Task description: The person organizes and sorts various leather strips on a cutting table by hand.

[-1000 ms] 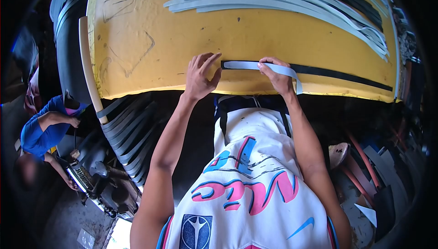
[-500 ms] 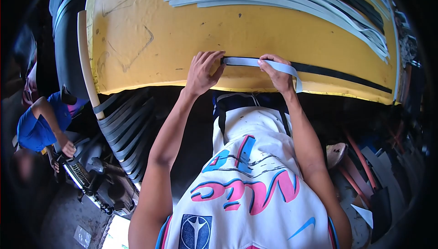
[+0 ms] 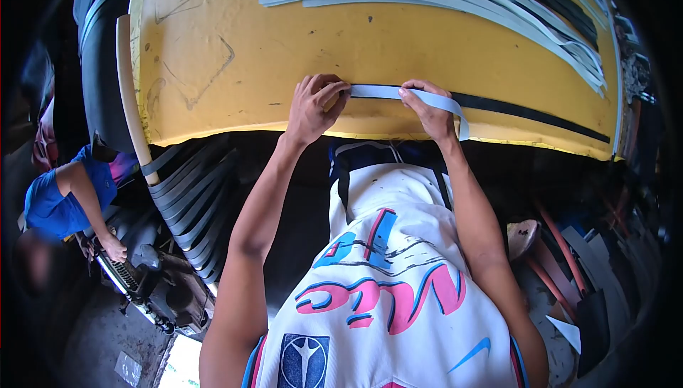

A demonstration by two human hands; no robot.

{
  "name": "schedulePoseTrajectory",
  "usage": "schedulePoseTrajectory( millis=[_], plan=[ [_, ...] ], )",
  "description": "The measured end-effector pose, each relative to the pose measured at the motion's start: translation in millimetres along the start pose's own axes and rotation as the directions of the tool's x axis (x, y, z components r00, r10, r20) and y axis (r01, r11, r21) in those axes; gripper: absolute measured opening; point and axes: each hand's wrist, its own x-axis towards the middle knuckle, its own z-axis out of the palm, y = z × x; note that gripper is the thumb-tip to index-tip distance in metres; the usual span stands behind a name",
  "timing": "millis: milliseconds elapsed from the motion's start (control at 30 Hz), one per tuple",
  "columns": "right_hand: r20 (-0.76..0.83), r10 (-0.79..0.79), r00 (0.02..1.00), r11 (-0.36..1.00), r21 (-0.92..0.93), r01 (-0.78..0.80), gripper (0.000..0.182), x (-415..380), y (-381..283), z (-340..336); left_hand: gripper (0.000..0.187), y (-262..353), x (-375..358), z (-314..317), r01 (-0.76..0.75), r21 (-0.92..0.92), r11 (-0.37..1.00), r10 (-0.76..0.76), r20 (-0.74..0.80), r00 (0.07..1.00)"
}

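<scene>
- Pressing the pale strip [image 3: 388, 92] along the black strip [image 3: 526, 112] near the yellow bench [image 3: 235, 68] front edge.
- Left hand [image 3: 313, 107] fingers pinch its end closed.
- Right hand [image 3: 427, 110] fingers press it flat; edges should stay aligned.

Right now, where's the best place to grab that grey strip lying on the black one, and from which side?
Probably the loose tail of the grey strip, where it curls up off the yellow table just past the right hand. Pinch it from the near edge; the rest lies flat on the black strip, with the left hand at its end.
</scene>
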Motion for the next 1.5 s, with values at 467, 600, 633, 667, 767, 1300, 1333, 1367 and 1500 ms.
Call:
schedulePoseTrajectory(
  millis=[467,600,633,667,767,1300,1333,1367,1500],
  plan=[
    [0.008,0.016,1.000,1.000,-0.024,-0.016,0.025,0.0,1.5,-1.0,0.022,1.2,-1.7,-0.8,0.024,0.058,0.998,-0.027,0.047,0.999],
    [0.005,0.009,1.000,1.000,-0.011,-0.009,0.025,0.4,3.4,-0.6,0.022,1.1,-1.7,-0.9,0.025,0.077,0.997,-0.030,0.059,0.998],
    [0.005,0.004,1.000,1.000,-0.012,-0.004,0.025,0.6,3.0,-0.6,0.022,1.4,-1.6,-1.2,0.026,0.077,0.997,-0.031,0.058,0.998],
    [0.006,0.004,1.000,1.000,-0.012,-0.004,0.025,0.9,2.3,-1.4,0.022,1.7,-1.5,-1.4,0.027,0.080,0.996,-0.032,0.060,0.998],
    [0.030,0.017,0.999,0.999,-0.047,-0.015,0.024,0.9,1.1,-2.7,0.023,1.6,-1.5,-1.4,0.029,0.083,0.996,-0.034,0.066,0.997],
    [0.004,-0.008,1.000,1.000,-0.015,0.008,0.023,0.4,-2.0,-1.0,0.029,3.5,-1.6,-1.3,0.016,0.140,0.990,-0.030,0.093,0.995],
    [0.003,-0.008,1.000,1.000,0.014,0.008,0.024,0.4,-2.2,-1.2,0.029,2.9,-1.7,-1.4,0.018,0.140,0.990,-0.031,0.093,0.995],
    [0.004,-0.008,1.000,1.000,0.013,0.008,0.024,0.6,-2.6,-2.3,0.029,2.3,-1.8,-1.6,0.014,0.141,0.990,-0.028,0.098,0.995],
    [0.054,0.037,0.998,0.999,-0.008,-0.036,0.024,1.2,-7.5,-6.1,0.028,1.1,-2.8,-2.4,0.008,0.139,0.990,-0.024,0.110,0.994]
  ],
)
